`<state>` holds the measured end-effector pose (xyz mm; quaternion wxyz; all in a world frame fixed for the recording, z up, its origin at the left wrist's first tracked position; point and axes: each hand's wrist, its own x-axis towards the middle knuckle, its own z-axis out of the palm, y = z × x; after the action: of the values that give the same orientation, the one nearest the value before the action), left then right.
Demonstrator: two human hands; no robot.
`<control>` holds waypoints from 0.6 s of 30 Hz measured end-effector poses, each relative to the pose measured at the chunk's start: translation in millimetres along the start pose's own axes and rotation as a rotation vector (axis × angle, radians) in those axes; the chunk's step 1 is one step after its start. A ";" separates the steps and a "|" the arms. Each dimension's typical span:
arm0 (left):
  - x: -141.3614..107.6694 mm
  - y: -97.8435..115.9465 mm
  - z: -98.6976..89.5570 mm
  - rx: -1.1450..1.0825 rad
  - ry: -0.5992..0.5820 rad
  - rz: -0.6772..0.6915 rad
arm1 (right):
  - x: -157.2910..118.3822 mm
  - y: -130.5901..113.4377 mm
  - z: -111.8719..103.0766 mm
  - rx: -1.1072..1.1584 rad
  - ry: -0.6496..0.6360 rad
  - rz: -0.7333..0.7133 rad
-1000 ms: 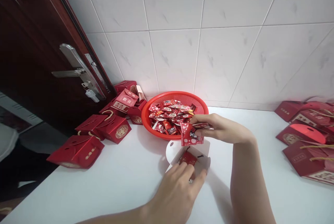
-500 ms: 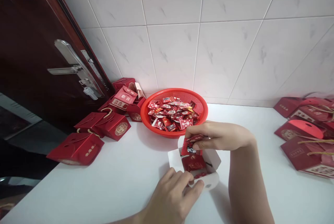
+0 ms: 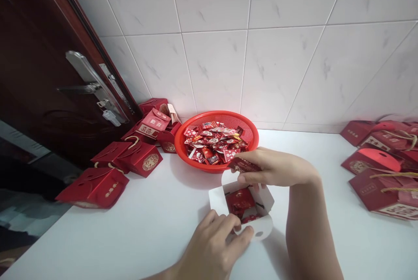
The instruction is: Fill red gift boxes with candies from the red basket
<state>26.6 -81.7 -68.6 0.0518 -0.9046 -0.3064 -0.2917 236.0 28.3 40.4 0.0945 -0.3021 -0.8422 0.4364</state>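
An opened box [image 3: 217, 201] with white inner flaps stands on the white table, red candy packets [image 3: 241, 199] inside it. My left hand [image 3: 217, 245] pinches the near flap between thumb and fingers. Above the box's far side, my right hand [image 3: 274, 167] is closed on a dark red candy packet [image 3: 245, 165]; its fingers partly cover that packet. Just behind it sits a red basket [image 3: 180, 143] heaped with wrapped candies [image 3: 212, 143].
Closed red gift boxes [image 3: 94, 187] cluster at the left, near a dark door [image 3: 39, 53] with a metal handle. More red boxes [image 3: 375, 190] with rope handles stand at the right. A tiled wall [image 3: 212, 66] rises behind the table [image 3: 156, 236].
One red packet has left my right hand's fingertips and now appears to lie in the box. My right hand still holds a packet. The view has shifted slightly.
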 end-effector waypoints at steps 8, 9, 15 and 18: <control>3.9 -4.9 -6.6 -0.048 -0.017 0.019 | -2.6 2.3 -0.9 -0.113 -0.001 -0.003; 3.7 -5.2 -7.0 -0.052 -0.026 0.019 | -2.4 3.7 -1.1 -0.118 -0.001 0.003; 7.6 -6.9 -14.8 -0.120 -0.152 -0.018 | -3.0 3.8 -1.8 -0.125 0.103 0.072; 19.5 -12.9 -27.1 -0.242 -0.259 -0.061 | -4.8 2.4 -2.4 -0.131 0.122 0.034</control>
<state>18.2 -68.5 -36.4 -0.1062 -0.9246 -0.3003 -0.2090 241.9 28.1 40.4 0.1185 -0.3480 -0.8564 0.3626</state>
